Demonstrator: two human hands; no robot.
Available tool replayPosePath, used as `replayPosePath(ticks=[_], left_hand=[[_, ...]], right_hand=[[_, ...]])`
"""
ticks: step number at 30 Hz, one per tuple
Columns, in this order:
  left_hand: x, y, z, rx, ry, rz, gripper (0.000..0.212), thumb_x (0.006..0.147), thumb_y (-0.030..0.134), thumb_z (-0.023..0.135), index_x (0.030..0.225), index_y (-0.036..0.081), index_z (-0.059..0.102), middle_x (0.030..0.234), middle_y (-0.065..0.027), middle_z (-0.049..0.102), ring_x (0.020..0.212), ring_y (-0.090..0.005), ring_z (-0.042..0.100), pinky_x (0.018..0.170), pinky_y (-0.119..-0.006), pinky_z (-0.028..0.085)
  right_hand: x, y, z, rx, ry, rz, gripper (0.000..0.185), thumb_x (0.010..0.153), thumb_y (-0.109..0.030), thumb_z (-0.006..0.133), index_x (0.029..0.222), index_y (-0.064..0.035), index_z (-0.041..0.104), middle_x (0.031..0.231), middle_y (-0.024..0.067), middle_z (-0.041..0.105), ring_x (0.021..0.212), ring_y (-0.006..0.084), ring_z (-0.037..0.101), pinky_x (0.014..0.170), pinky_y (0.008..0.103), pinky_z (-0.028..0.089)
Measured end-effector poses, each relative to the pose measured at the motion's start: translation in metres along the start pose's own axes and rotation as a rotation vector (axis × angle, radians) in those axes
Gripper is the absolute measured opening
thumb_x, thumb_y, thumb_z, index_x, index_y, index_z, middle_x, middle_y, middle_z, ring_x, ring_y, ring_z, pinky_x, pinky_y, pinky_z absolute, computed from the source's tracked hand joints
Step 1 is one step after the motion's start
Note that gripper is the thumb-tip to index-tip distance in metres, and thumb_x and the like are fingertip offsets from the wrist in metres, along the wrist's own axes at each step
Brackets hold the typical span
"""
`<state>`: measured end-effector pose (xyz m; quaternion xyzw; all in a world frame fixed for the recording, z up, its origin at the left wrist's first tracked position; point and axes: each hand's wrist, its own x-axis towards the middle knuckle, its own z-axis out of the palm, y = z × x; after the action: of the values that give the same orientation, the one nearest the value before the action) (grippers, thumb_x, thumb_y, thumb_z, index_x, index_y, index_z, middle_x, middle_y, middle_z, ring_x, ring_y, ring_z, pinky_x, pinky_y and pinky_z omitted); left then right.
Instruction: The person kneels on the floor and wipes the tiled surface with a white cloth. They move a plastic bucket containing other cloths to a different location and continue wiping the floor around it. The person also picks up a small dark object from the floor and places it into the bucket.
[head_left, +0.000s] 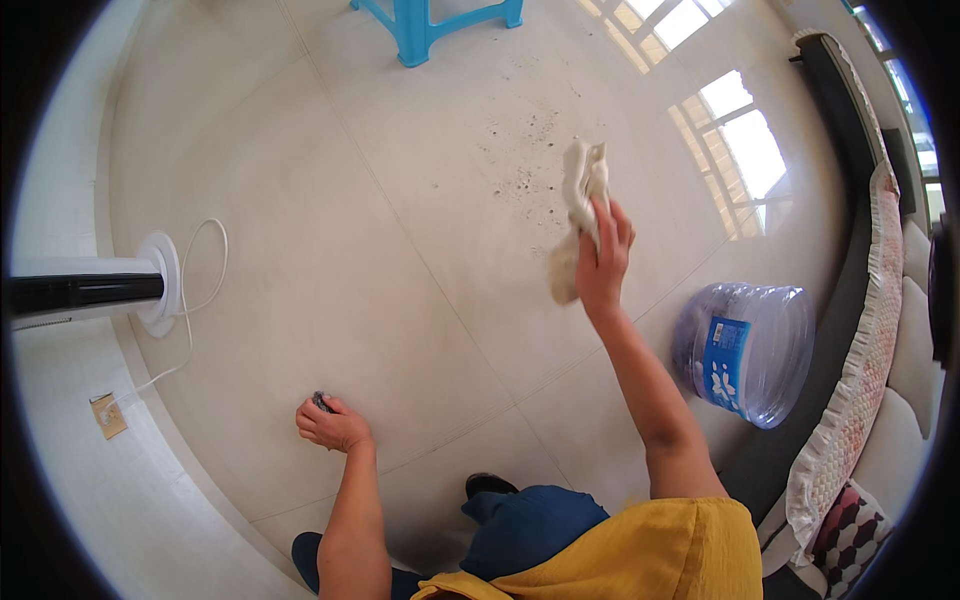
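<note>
My right hand (606, 259) grips a bunched cream-coloured cloth (576, 176), which hangs from both sides of the fingers over the floor. Just left of the cloth, dark and pale crumbs of debris (525, 180) lie scattered on the light floor tiles (322, 285). Off to the lower left, my left hand (334, 426) is closed around a small dark grey, rough-looking object (321, 402). Most of that object is hidden by the fingers, so I cannot tell exactly what it is.
A large clear plastic water bottle (750, 352) lies beside a sofa with a frilled quilted cover (855, 382) on the right. A blue plastic stool (416, 30) stands at the top. On the left are a white-and-black tower fan (90, 289), its cord (225, 255) and a wall socket (109, 415).
</note>
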<state>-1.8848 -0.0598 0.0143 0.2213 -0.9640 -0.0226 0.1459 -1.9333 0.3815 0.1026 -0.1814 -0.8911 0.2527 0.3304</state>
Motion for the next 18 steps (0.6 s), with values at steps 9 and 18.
replayPosePath(ticks=[9,18], left_hand=[[0.003,0.004,-0.002,-0.041,0.0,0.002,0.025,0.089,0.019,0.059,0.11,0.007,0.054,0.116,-0.0126,0.052,0.103,-0.0362,0.048,0.085,-0.049,0.043],[0.005,0.01,-0.008,-0.054,-0.024,-0.036,0.024,0.089,0.017,0.058,0.109,0.006,0.053,0.119,-0.0132,0.052,0.106,-0.0363,0.048,0.087,-0.049,0.042]], right_hand=[[-0.07,0.061,-0.014,-0.054,-0.887,-0.87,0.051,0.083,-0.015,0.061,0.134,-0.025,0.057,0.148,0.0048,0.046,0.126,0.0234,0.05,0.097,0.042,0.044],[0.077,0.005,0.089,-0.155,-0.202,-0.55,0.047,0.077,0.003,0.06,0.121,-0.0135,0.067,0.134,0.0069,0.056,0.116,0.0324,0.053,0.097,0.0416,0.045]])
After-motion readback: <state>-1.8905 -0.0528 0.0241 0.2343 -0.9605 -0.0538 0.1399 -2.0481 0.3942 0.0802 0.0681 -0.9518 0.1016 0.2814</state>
